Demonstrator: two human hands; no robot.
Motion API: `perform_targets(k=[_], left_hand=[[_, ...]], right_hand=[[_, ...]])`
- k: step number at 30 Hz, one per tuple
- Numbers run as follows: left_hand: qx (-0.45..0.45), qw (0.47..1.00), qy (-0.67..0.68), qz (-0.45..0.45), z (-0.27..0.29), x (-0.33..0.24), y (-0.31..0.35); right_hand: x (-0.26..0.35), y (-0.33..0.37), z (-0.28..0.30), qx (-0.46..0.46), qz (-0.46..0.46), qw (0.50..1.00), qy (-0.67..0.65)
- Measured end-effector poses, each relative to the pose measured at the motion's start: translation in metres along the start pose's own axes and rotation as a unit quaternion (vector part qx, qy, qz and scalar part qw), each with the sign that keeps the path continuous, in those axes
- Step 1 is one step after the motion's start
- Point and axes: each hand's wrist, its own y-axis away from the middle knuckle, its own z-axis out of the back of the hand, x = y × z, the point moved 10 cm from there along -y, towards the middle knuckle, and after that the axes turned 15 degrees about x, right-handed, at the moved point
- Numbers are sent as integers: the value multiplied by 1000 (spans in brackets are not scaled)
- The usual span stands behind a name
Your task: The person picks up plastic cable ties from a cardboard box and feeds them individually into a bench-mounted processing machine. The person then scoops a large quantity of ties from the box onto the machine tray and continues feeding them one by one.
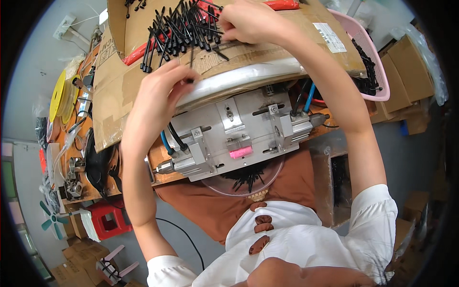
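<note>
My left hand is closed at the near edge of the cardboard, its fingertips pinching a thin black rod with a thicker dark end. Beyond it, a heap of similar black rods with thick ends lies across red strips on the cardboard. My right hand is at the right side of this heap, fingers curled together. A rod end reaches its fingertips, but what they grip is hidden. Below the hands stands a metal fixture with a clamp block on each side and a small pink piece at its front.
A white rounded strip edges the cardboard. Blue tube and black tubes run to the fixture. A clear bowl of black parts rests on my lap. At right is a pink basket; a yellow spool and red stool are at left.
</note>
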Motion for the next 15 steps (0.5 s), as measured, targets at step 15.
perform_targets(k=[15], left_hand=[[-165,981,-20,95,-52,-48,91]], right_hand=[[-13,68,32,-323,37,942,-86]])
